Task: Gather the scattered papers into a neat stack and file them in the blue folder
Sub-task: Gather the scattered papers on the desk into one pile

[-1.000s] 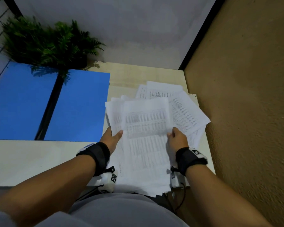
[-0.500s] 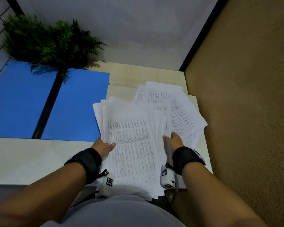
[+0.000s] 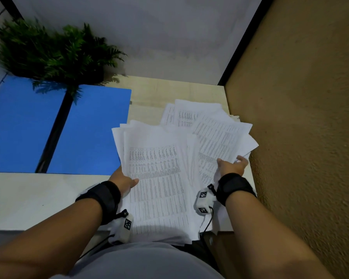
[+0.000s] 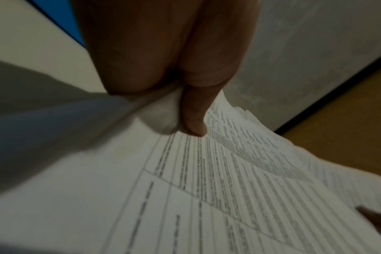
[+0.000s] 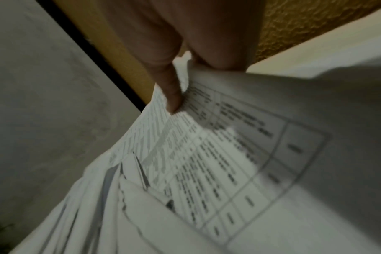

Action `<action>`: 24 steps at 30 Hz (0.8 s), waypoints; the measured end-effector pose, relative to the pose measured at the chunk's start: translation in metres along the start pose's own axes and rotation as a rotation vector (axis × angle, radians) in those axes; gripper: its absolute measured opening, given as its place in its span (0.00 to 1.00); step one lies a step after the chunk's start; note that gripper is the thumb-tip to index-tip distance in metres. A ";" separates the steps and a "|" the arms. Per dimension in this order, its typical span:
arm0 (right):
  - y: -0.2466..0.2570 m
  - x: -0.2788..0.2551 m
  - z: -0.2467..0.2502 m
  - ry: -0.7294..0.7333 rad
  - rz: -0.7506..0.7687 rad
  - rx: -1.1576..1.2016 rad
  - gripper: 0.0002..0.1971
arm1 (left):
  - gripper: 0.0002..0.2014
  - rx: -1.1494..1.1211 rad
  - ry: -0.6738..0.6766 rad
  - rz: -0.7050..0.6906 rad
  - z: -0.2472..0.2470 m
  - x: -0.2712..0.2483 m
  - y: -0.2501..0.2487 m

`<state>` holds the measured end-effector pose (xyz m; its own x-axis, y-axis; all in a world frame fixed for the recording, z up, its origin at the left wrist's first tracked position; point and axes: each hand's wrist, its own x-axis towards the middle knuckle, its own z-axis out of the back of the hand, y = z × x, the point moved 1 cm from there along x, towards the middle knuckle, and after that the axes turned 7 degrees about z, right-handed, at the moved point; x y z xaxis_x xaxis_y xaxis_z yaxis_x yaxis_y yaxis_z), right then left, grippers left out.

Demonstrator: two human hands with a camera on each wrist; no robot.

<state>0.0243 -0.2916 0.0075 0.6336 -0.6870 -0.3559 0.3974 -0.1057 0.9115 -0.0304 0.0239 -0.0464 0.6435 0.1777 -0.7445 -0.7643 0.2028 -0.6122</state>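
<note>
Left hand (image 3: 123, 179) pinched the near-left edge of the papers (image 3: 159, 178), thumb on top. Right hand (image 3: 233, 166) gripped the right-side sheets, thumb pressed on the print. Papers sat fanned and uneven on the table (image 3: 28, 198), right of the open blue folder (image 3: 89, 127). Plant (image 3: 54, 55) stood far left.

Printed white papers (image 3: 159, 178) lie fanned in a loose, uneven pile at the bench's right end. The blue folder (image 3: 89, 129) lies open and flat just to their left.

Left hand (image 3: 123, 179), right hand (image 3: 232, 167): thumbs pinching, forearms extended.
</note>
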 end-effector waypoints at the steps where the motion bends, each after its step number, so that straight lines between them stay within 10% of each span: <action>1: 0.010 -0.005 0.002 -0.026 0.051 0.022 0.38 | 0.33 0.010 0.017 -0.002 0.000 0.002 0.001; 11: 0.156 -0.058 0.053 0.167 0.912 -0.037 0.57 | 0.46 0.053 0.028 0.015 -0.002 0.004 -0.008; 14: 0.164 -0.058 0.057 0.188 0.841 -0.056 0.55 | 0.38 0.069 0.019 -0.040 -0.004 -0.003 -0.013; 18: 0.132 -0.062 0.035 0.300 0.648 -0.171 0.19 | 0.28 0.048 0.014 -0.033 -0.004 -0.016 -0.024; 24: 0.027 -0.065 -0.003 0.566 0.351 -0.608 0.13 | 0.55 -0.011 0.015 0.119 -0.003 -0.016 -0.026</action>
<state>-0.0041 -0.2475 0.0546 0.9529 -0.1340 -0.2721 0.2998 0.5524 0.7778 -0.0213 0.0131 -0.0193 0.5479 0.1858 -0.8157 -0.8355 0.1710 -0.5222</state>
